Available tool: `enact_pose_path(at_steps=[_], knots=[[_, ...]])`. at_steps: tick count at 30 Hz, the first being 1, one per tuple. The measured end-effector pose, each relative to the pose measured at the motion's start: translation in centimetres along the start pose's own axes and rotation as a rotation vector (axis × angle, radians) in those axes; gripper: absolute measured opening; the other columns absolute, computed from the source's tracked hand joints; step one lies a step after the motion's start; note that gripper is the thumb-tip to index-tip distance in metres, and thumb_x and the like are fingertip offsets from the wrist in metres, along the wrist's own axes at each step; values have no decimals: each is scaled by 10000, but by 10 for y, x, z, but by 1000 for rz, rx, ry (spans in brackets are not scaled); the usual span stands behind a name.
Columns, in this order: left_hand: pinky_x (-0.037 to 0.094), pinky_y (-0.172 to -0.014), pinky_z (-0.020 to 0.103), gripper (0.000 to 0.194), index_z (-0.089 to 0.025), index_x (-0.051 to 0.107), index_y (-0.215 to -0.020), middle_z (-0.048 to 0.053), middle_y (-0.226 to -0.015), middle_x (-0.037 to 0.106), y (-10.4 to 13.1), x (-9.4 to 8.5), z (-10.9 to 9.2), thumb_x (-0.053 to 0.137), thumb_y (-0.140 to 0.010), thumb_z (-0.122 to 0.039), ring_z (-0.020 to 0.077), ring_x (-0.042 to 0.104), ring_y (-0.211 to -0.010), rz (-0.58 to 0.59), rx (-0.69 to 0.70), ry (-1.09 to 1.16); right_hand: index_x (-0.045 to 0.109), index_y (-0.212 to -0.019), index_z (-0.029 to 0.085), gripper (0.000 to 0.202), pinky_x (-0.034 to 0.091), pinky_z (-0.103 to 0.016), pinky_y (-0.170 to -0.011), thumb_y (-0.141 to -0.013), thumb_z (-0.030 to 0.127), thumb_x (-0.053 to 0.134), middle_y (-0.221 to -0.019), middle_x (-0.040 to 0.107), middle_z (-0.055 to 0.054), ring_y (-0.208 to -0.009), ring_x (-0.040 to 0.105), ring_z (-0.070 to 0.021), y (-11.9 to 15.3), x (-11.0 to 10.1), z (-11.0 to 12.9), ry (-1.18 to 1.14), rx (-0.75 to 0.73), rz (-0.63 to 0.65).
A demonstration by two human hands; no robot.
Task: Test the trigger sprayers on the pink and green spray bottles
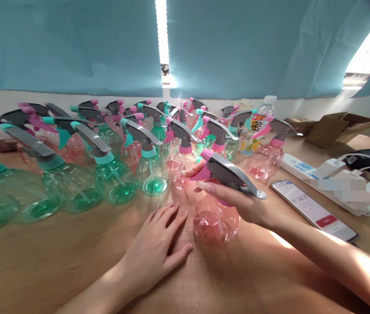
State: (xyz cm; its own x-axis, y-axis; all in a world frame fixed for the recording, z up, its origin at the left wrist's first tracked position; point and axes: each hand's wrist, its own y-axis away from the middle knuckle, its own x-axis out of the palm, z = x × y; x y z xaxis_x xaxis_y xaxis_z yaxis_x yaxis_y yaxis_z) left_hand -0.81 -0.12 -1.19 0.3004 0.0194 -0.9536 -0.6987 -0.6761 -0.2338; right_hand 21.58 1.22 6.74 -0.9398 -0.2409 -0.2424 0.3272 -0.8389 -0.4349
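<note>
A pink spray bottle (215, 222) with a grey and pink trigger head stands upright on the wooden table, closest to me. Wrapped around its neck just under the head is my right hand (233, 198), its index finger reaching toward the pink trigger. My left hand (161, 237) lies flat on the tabletop to the left of that bottle, fingers spread and holding nothing. Beyond the left fingertips stands a green spray bottle (152, 174), and another pink spray bottle (184, 168) is just behind the held one.
Rows of green and pink spray bottles (114, 181) fill the table's left and back. At right lie a phone (313, 211) showing a timer, a white power strip (331, 187) with plugs and a cardboard box (338, 128). A labelled clear bottle (267, 107) stands behind.
</note>
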Motion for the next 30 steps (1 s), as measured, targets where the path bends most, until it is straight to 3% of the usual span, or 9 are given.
enact_pose_path(at_steps=[7, 14, 22, 30], knots=[[354, -1061, 522, 536, -159, 493, -1362, 147, -1436, 458, 1, 0, 1, 539, -924, -465, 331, 387, -1323, 13, -1, -10, 599, -1136, 239, 285, 513, -246, -864, -857, 187, 634, -1094, 660, -4, -1030, 631, -132, 0, 1, 2, -79, 24, -4], [356, -1062, 527, 530, -161, 513, -1347, 145, -1422, 479, -1, -3, -1, 545, -916, -468, 346, 410, -1310, 24, -13, 8, 636, -956, 217, 171, 531, -270, -863, -830, 101, 629, -1006, 670, 1, -1026, 638, -154, -2, 2, 11, -30, 75, -25], [364, -1052, 533, 522, -172, 506, -1351, 149, -1421, 478, -1, -4, -2, 549, -920, -463, 349, 411, -1309, 28, -21, 17, 618, -879, 224, 52, 543, -281, -767, -850, 193, 649, -925, 647, 1, -986, 632, -170, 0, 1, 3, -24, 48, -25], [347, -1067, 521, 527, -159, 514, -1350, 148, -1427, 468, -1, -3, -2, 550, -920, -462, 350, 396, -1315, 36, -23, 7, 639, -956, 233, 84, 504, -222, -707, -873, 220, 639, -924, 631, 13, -946, 613, -127, 3, 0, -3, -54, 31, -8]])
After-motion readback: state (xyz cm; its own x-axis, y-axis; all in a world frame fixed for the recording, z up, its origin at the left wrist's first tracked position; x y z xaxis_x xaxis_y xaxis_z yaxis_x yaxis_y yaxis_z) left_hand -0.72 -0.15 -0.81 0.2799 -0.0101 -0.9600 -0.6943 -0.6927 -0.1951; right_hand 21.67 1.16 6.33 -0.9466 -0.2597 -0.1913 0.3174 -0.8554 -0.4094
